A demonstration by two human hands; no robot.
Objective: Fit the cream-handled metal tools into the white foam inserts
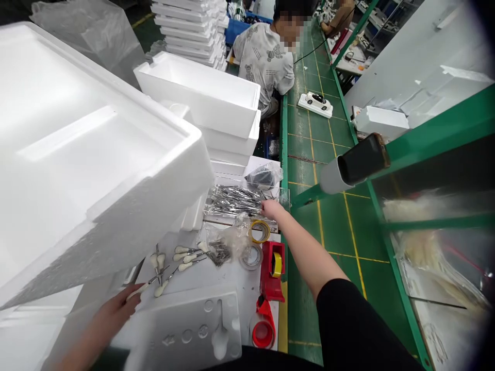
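At the lower left, my left hand (119, 309) is closed on a white-handled metal rod (139, 291), its metal end pointing to the upper right. Several similar white-handled rods (186, 266) lie on the white tabletop beside it. My right hand (271, 209) reaches to the right end of a clear tray full of thin metal rods (235, 200); its fingers are curled down, and what they pinch is hidden. Nearer me sits a white foam insert (189, 330) with a spoon-shaped recess. A plastic bag of small metal parts (221, 252) lies between tray and rods.
Large white foam boxes (154, 206) crowd the left. Tape rolls (260, 232) and red tape dispensers (272, 273) line the table's right side. Beyond runs a green conveyor (336, 232) carrying a white toy car (317, 101). A phone (365, 158) juts from a green bar. A person (265, 56) sits ahead.
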